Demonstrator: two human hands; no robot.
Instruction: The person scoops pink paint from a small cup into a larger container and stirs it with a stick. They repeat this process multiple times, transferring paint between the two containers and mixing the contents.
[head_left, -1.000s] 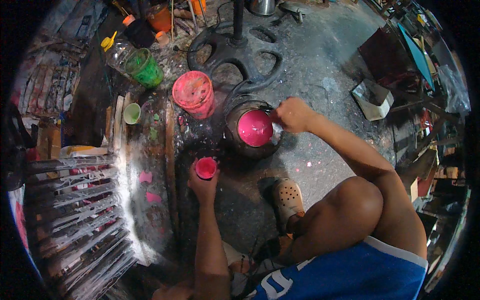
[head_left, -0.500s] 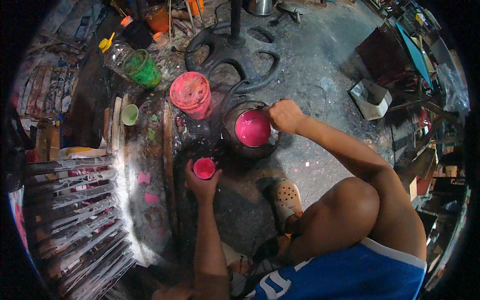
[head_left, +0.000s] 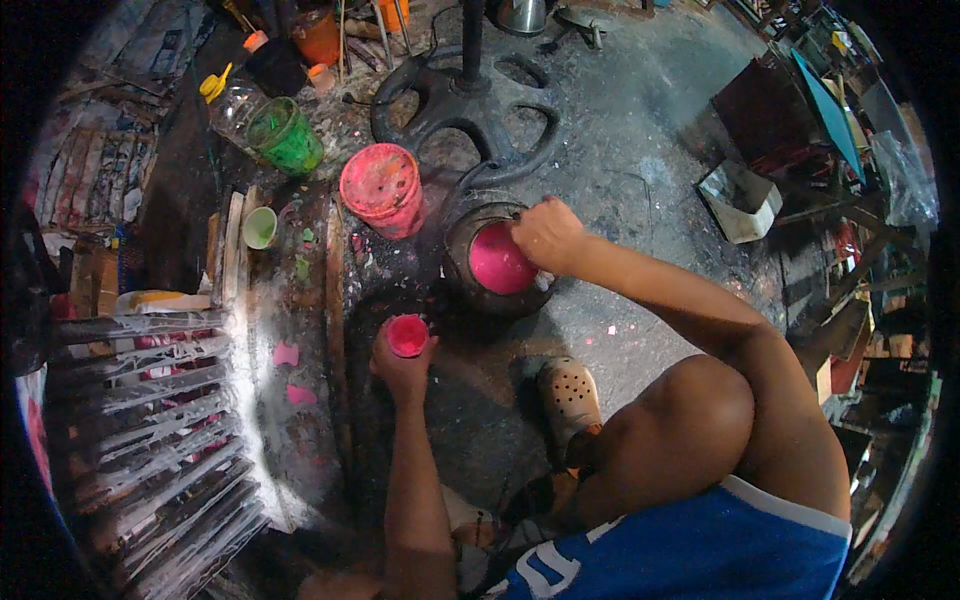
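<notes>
Pretty grimy grey floor, curvy black pedestal base, round dark pot of smooth pink liquid; hands apart, right hand bunched at the pot's rim (can't tell the grip), left hand wrapped round a pink-filled cup nearby

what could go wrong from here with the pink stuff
The small round pink cup, open-topped in the left hand, could spill if tipped. The right hand at the rim of the round dark pot might jostle it and slosh its bright pink liquid. The perforated tan clog nearby could get splattered.
</notes>
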